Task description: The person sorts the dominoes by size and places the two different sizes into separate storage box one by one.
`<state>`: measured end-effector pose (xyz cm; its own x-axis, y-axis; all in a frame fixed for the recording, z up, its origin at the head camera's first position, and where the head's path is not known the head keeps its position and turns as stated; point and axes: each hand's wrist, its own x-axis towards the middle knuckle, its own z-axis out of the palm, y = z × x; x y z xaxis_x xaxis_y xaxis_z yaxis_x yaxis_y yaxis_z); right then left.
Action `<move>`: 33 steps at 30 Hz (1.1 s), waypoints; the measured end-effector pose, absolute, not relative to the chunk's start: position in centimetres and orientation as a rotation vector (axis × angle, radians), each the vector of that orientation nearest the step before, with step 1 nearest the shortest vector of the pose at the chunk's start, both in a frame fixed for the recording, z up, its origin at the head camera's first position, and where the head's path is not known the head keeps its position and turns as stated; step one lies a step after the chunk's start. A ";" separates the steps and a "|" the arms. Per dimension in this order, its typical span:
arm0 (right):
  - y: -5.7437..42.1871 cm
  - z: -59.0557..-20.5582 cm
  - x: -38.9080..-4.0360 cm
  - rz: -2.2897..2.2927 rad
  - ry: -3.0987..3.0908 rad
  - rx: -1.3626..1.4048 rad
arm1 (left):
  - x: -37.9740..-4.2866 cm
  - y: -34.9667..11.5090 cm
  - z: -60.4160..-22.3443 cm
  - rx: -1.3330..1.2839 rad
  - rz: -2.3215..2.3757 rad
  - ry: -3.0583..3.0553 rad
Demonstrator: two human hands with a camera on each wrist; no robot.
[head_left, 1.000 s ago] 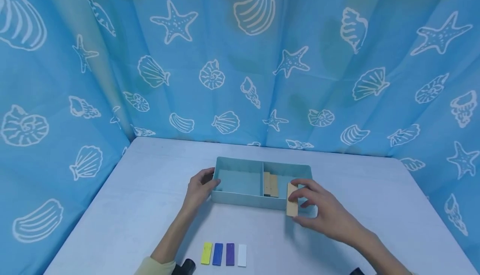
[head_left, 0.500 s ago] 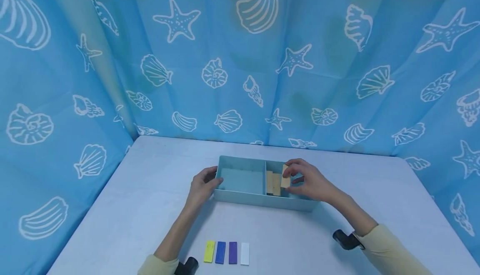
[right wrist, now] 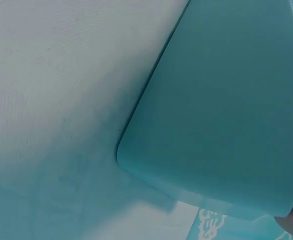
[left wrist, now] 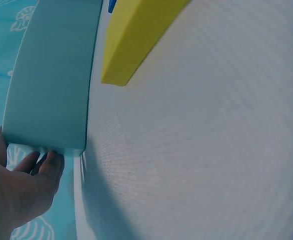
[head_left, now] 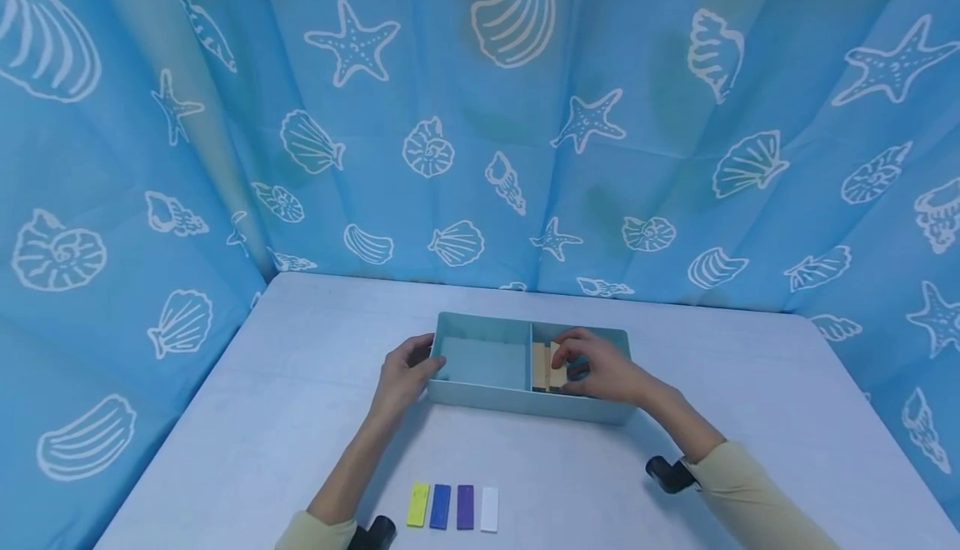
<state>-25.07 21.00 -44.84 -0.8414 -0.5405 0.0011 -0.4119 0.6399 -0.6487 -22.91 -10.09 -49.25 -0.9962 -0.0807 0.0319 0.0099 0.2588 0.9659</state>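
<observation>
A pale teal box with a divider stands on the table. At its left end my left hand grips the wall, thumb over the rim and fingers outside. The left wrist view shows those fingers at the box's end wall. My right hand reaches into the right compartment and pinches a light wooden block. Against the divider, left of that block, stands another wooden block. The box wall hides most of the right hand in the right wrist view.
In front of the box, a yellow block, a blue block, a purple block and a white block lie in a row on the white tablecloth. A blue shell-patterned curtain hangs behind.
My right hand has carried the wooden block from in front of the box's right end, over the rim and leftward down beside the other wooden pieces. The left hand keeps its grip.
</observation>
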 end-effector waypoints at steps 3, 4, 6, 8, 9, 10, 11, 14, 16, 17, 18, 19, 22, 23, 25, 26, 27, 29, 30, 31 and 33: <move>21.0 -44.9 -25.1 -0.994 2.649 -0.806 | -22.5 -10.0 -48.5 0.061 -1.887 -2.420; 21.0 -44.9 -25.1 -0.997 2.647 -0.812 | -22.5 -10.0 -48.5 0.060 -1.894 -2.417; 21.0 -44.9 -25.1 -1.004 2.643 -0.817 | -22.7 -10.0 -48.8 0.059 -1.891 -2.424; 21.0 -44.8 -25.1 -1.005 2.643 -0.818 | -23.1 -10.1 -49.5 0.068 -1.884 -2.431; 21.0 -44.8 -25.1 -1.001 2.645 -0.820 | -23.3 -10.1 -49.9 0.073 -1.875 -2.434; 20.9 -44.8 -25.1 -0.999 2.645 -0.814 | -23.5 -10.1 -50.2 0.077 -1.869 -2.432; 20.9 -44.8 -25.1 -0.999 2.645 -0.812 | -23.7 -10.2 -50.6 0.082 -1.866 -2.427; 20.8 -44.7 -25.1 -0.999 2.645 -0.807 | -24.2 -10.3 -51.4 0.104 -1.854 -2.426; 20.8 -44.7 -25.0 -0.995 2.647 -0.806 | -24.0 -10.3 -50.8 0.115 -1.869 -2.429; 20.8 -44.7 -25.0 -0.994 2.647 -0.803 | -23.8 -10.2 -50.3 0.119 -1.878 -2.431; 20.8 -44.8 -25.0 -0.992 2.650 -0.801 | -23.5 -10.1 -49.7 0.121 -1.884 -2.437; 20.8 -44.8 -25.0 -0.991 2.652 -0.799 | -23.2 -10.0 -49.1 0.122 -1.891 -2.440; 20.8 -45.0 -25.0 -0.996 2.651 -0.798 | -22.5 -9.9 -48.0 0.103 -1.894 -2.440; 20.8 -45.1 -25.0 -0.999 2.651 -0.800 | -22.5 -9.9 -48.1 0.092 -1.886 -2.439; 20.8 -45.2 -25.0 -1.005 2.647 -0.804 | -22.5 -9.9 -48.6 0.076 -1.862 -2.442; 20.8 -45.2 -25.0 -1.008 2.644 -0.806 | -22.7 -10.1 -49.0 0.054 -1.845 -2.445; 20.8 -45.3 -25.0 -1.010 2.642 -0.807 | -22.9 -10.2 -49.4 0.038 -1.830 -2.447; 20.8 -45.3 -25.1 -1.016 2.635 -0.805 | -23.0 -10.2 -49.6 0.032 -1.832 -2.450; 20.8 -45.3 -25.1 -1.019 2.631 -0.803 | -23.0 -10.2 -49.6 0.034 -1.835 -2.448; 20.7 -45.3 -25.1 -1.021 2.628 -0.801 | -23.0 -10.3 -49.5 0.028 -1.838 -2.443; 20.7 -45.3 -25.1 -1.025 2.622 -0.798 | -22.7 -10.1 -48.7 0.061 -1.868 -2.438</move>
